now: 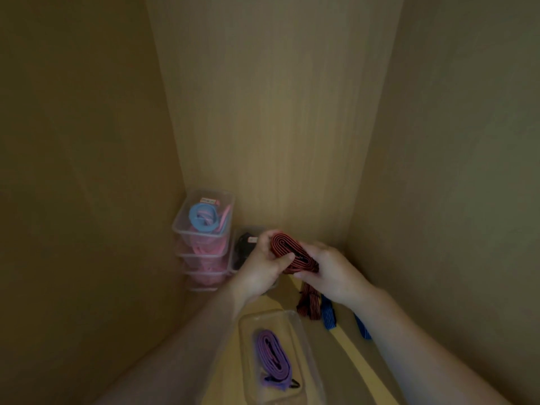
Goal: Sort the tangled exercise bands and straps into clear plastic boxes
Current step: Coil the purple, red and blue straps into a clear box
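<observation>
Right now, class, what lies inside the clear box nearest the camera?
A coiled purple strap lies inside the clear box, and nothing else shows there. Anything beneath the coil is covered.

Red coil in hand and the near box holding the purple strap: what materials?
The red coil: probably woven elastic webbing, matte, with dark lengthwise stripes, folding flat in soft layers. The near box: clear, faintly glossy plastic, seemingly rigid; its walls are see-through.
</observation>
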`<state>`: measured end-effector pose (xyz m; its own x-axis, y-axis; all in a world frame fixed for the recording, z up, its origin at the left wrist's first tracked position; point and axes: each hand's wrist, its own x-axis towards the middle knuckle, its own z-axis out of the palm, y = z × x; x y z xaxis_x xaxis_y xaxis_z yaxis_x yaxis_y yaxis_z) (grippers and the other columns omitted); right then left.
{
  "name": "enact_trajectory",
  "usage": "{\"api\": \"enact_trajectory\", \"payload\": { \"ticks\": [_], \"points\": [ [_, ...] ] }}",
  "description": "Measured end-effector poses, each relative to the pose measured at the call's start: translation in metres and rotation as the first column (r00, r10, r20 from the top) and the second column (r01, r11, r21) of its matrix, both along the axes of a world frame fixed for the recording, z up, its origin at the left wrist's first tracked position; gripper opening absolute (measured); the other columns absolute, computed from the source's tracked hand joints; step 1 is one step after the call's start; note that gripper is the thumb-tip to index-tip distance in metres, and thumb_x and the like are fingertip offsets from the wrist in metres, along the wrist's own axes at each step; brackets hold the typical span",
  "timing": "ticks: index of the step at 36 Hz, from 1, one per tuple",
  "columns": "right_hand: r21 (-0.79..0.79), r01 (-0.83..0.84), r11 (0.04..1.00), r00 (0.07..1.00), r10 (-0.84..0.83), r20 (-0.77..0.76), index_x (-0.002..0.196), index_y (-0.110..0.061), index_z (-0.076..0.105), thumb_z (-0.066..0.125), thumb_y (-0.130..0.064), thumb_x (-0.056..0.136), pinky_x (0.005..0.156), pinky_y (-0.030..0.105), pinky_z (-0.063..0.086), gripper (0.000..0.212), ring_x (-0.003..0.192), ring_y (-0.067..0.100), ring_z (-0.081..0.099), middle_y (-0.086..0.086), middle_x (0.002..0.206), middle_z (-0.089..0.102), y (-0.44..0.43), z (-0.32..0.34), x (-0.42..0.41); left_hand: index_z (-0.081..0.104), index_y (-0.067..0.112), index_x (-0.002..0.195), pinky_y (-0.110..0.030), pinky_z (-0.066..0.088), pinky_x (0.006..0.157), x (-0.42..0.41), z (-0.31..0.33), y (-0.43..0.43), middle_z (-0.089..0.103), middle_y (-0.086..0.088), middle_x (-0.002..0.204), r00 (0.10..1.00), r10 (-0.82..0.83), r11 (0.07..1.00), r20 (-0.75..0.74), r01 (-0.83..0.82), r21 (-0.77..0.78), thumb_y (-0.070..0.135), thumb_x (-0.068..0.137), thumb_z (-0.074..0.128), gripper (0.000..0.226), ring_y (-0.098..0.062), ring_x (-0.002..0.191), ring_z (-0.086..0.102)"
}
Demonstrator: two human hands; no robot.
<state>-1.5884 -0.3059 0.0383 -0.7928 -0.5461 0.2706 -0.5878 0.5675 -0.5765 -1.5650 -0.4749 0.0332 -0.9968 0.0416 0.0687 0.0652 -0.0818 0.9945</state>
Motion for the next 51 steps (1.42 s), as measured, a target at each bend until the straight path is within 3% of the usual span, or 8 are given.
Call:
{"api": "enact_trajectory", "payload": {
  "ticks": [3, 6, 16, 24, 28, 36, 45, 51],
  "points": [
    [0.004, 0.027, 1.000, 0.999, -0.026, -0.047, 0.141, -0.016, 0.045, 0.066, -0.026, 0.089, 0.097, 0.027, 0.046, 0.058, 0.110, 0.013, 0.054, -0.004, 0.124, 0.047, 0.003, -0.001, 0.003, 0.041, 0.024, 0.123, -0.029, 0.051, 0.078, 0.002, -0.006, -0.005, 0.062, -0.001, 0.104, 0.998, -0.053, 0.998, 0.021, 0.054, -0.039, 0.009, 0.076, 0.072, 0.058, -0.010, 0.089, 0.062],
    [0.059, 0.042, 0.997, 0.997, -0.038, -0.067, 0.137, -0.019, 0.048, 0.064, -0.034, 0.089, 0.087, 0.028, 0.049, 0.053, 0.100, 0.012, 0.057, -0.007, 0.113, 0.048, 0.007, -0.003, 0.009, 0.032, 0.016, 0.135, -0.023, 0.053, 0.078, 0.005, -0.016, -0.010, 0.061, -0.005, 0.104, 0.993, -0.118, 0.984, 0.023, 0.120, -0.129, -0.016, 0.075, 0.070, 0.079, -0.009, 0.087, 0.065],
    [0.056, -0.021, 0.998, 0.981, 0.009, 0.196, 0.124, -0.023, 0.058, 0.076, -0.021, 0.078, 0.091, 0.027, 0.048, 0.049, 0.103, 0.009, 0.057, -0.005, 0.111, 0.059, 0.007, -0.036, 0.036, 0.047, 0.030, 0.111, -0.038, 0.054, 0.076, 0.030, -0.061, -0.019, 0.059, -0.008, 0.098, 0.992, -0.093, 0.859, -0.087, 0.036, -0.510, -0.001, 0.066, 0.080, 0.064, -0.015, 0.080, 0.062],
    [0.054, 0.043, 0.998, 0.974, -0.054, 0.220, 0.122, -0.020, 0.062, 0.073, -0.026, 0.079, 0.078, 0.019, 0.045, 0.045, 0.083, 0.005, 0.054, -0.007, 0.101, 0.049, 0.024, -0.069, 0.064, 0.045, 0.009, 0.138, -0.020, 0.030, 0.109, 0.038, -0.083, -0.013, 0.037, 0.006, 0.130, 0.970, -0.221, 0.632, -0.098, 0.066, -0.772, 0.022, 0.065, 0.085, 0.084, -0.010, 0.125, 0.041],
    [0.122, 0.046, 0.992, 0.970, -0.074, 0.230, 0.124, -0.031, 0.061, 0.067, -0.040, 0.079, 0.067, 0.020, 0.048, 0.046, 0.077, 0.000, 0.056, -0.010, 0.096, 0.064, 0.030, -0.081, 0.074, 0.035, 0.019, 0.145, -0.023, 0.034, 0.109, 0.040, -0.091, -0.010, 0.043, 0.005, 0.139, 0.971, -0.232, 0.644, 0.050, 0.192, -0.740, 0.019, 0.070, 0.082, 0.088, -0.007, 0.127, 0.042],
    [0.017, 0.157, 0.987, 0.912, -0.152, 0.381, 0.119, -0.024, 0.064, 0.063, -0.023, 0.091, 0.053, 0.006, 0.036, 0.028, 0.063, -0.011, 0.056, -0.020, 0.078, 0.058, 0.024, -0.080, 0.080, 0.046, 0.047, 0.122, -0.032, 0.043, 0.105, 0.027, -0.086, -0.010, 0.060, 0.010, 0.123, 0.955, -0.255, 0.687, 0.154, 0.291, -0.666, 0.026, 0.074, 0.069, 0.057, -0.003, 0.118, 0.055],
    [0.314, 0.107, 0.943, 0.958, -0.183, 0.222, 0.134, -0.029, 0.050, 0.059, -0.038, 0.088, 0.078, 0.031, 0.051, 0.048, 0.097, 0.016, 0.062, -0.004, 0.110, 0.067, 0.027, -0.094, 0.080, 0.031, 0.019, 0.149, -0.023, 0.029, 0.114, 0.032, -0.096, 0.005, 0.035, 0.010, 0.147, 0.923, -0.312, 0.527, 0.224, 0.364, -0.768, 0.016, 0.090, 0.061, 0.067, -0.008, 0.133, 0.038],
    [0.344, 0.098, 0.934, 0.983, -0.144, 0.110, 0.148, -0.022, 0.034, 0.054, -0.037, 0.093, 0.074, 0.030, 0.048, 0.061, 0.094, 0.018, 0.062, 0.000, 0.112, 0.068, 0.038, -0.096, 0.083, 0.047, 0.014, 0.140, -0.026, 0.047, 0.100, 0.031, -0.094, 0.017, 0.063, 0.003, 0.123, 0.919, -0.306, 0.635, 0.250, 0.392, -0.666, 0.011, 0.091, 0.062, 0.052, -0.008, 0.108, 0.060]
  ]
}}
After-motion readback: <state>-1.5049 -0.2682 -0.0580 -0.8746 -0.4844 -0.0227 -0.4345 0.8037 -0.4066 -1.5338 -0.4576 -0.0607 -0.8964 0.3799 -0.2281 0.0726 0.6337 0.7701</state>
